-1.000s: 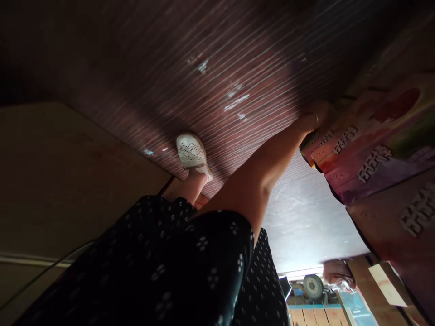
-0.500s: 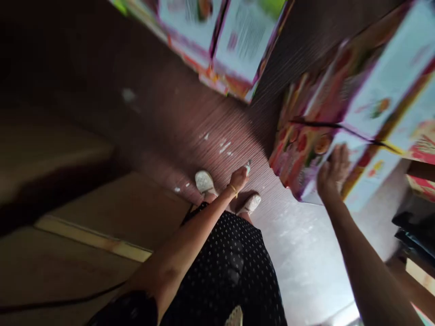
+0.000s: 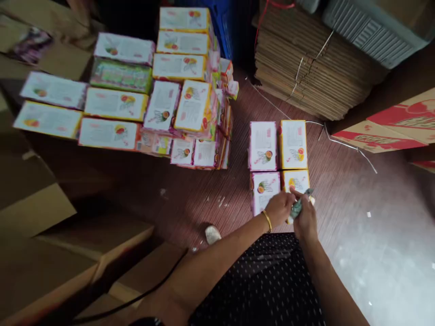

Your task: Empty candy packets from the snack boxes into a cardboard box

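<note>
My left hand (image 3: 279, 208), with a gold bangle at its wrist, is closed beside my right hand (image 3: 306, 216). Both hands grip a small, crumpled pale-green thing (image 3: 296, 209); its kind is unclear. They are held over the nearest white-topped carton (image 3: 295, 179) of a block of fruit-printed cartons on the floor. To the left of it lies another purple-edged carton (image 3: 265, 190). Farther off are a purple-edged carton (image 3: 263, 146) and a yellow-edged carton (image 3: 293, 145). My fingers hide part of the near right carton.
A large pile of fruit-printed cartons (image 3: 115, 133) stands to the left. Flattened cardboard (image 3: 316, 77) is stacked at the back right, under a grey crate (image 3: 377, 34). White cord (image 3: 350, 146) trails across the floor. Open cardboard boxes (image 3: 112, 244) fill the lower left.
My right hand has left the side of the carton stack and come together with my left hand at the small green thing. The view has swung, showing the cartons upright before me.
</note>
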Motion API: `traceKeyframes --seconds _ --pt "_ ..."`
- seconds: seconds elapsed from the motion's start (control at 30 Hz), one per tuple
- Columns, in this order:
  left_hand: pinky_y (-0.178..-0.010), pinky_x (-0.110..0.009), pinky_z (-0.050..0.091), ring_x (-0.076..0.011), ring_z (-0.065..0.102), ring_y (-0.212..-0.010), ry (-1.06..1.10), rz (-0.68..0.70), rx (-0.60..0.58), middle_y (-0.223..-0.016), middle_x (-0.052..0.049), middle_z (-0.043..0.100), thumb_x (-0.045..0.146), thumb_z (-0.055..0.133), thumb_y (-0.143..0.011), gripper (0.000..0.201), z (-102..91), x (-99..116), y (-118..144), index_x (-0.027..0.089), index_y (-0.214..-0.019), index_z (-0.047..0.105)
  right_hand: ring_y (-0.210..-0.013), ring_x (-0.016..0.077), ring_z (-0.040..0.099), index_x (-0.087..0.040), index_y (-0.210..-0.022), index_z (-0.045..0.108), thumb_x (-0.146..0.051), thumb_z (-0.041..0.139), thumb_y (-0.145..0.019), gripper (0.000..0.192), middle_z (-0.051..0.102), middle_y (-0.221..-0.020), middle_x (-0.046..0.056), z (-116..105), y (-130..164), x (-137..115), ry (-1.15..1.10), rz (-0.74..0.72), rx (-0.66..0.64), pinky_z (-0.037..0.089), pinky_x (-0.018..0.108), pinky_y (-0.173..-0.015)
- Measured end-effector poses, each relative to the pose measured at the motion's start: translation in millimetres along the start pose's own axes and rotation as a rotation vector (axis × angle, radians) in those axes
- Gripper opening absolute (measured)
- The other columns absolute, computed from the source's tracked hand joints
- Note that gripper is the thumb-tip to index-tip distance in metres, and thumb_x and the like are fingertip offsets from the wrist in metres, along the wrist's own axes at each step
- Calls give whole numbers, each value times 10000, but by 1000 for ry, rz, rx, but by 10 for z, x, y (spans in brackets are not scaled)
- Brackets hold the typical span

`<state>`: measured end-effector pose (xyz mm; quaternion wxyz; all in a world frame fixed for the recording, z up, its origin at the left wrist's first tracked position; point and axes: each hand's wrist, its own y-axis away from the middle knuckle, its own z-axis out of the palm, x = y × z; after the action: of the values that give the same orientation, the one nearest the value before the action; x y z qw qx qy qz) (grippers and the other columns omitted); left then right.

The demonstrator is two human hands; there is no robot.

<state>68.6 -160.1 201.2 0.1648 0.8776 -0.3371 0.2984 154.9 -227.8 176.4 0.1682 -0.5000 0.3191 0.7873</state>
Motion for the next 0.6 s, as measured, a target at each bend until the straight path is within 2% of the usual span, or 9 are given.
traceKeyframes --seconds 0.07,0.13,0.17,0.23,0.3,0.4,0.5,0.6 --pt "-1120 -390 523 -250 669 -1213 -167 -84 211 -1224 -148 725 290 340 -1102 415 -28 98 -621 177 -1168 734 -715 178 718 -177 -1061 643 -604 558 -910 460 761 -889 80 -361 -595 -313 84 17 9 585 293 -649" --pt "-1248 -472 412 -300 510 -1453 -334 -194 426 -1507 -166 580 297 400 -1086 421 -97 104 -1327 185 -1404 651 -462 119 546 -192 -1033 606 -538 551 -936 364 651 -655 -15 -687 -1263 -581 207 81 -69 433 233 -457" --pt "-1297 -507 341 -314 399 -1547 -396 -243 494 -1614 -151 483 303 409 -1083 461 -126 77 -1672 206 -1497 586 -401 96 455 -201 -1002 582 -483 551 -946 290 586 -594 -55 -819 -1589 -678 248 124 -120 356 214 -412" --pt "-1350 -549 213 -317 220 -1639 -490 -297 533 -1719 -113 345 311 392 -1083 523 -142 -18 -2259 237 -1592 487 -396 72 412 -206 -932 546 -364 544 -961 161 534 -578 -83 -1002 -2165 -785 268 210 -217 319 187 -407" --pt "-1365 -570 135 -310 135 -1663 -560 -316 509 -1754 -99 278 310 353 -1084 555 -102 -136 -2631 229 -1627 436 -459 66 502 -192 -860 548 -274 543 -968 136 577 -617 -59 -1068 -2593 -807 303 274 -288 383 170 -453" --pt "-1373 -567 93 -303 98 -1670 -620 -361 497 -1781 -107 203 314 279 -1087 592 -12 -274 -2784 173 -1652 387 -469 75 567 -172 -827 587 -228 498 -1023 222 642 -636 -22 -971 -2972 -810 417 280 -445 407 178 -469" --pt "-1382 -548 89 -307 99 -1668 -640 -378 507 -1787 -67 198 358 196 -1099 621 26 -336 -2719 164 -1662 372 -376 83 510 -171 -825 573 -240 408 -1086 316 601 -550 -33 -733 -3169 -886 497 270 -573 356 198 -432" --pt "-1380 -554 96 -299 109 -1668 -660 -383 508 -1790 -71 186 370 169 -1095 638 20 -364 -2679 159 -1661 373 -407 93 537 -173 -788 564 -276 369 -1111 391 568 -511 -18 -483 -3331 -973 671 198 -621 432 196 -502"
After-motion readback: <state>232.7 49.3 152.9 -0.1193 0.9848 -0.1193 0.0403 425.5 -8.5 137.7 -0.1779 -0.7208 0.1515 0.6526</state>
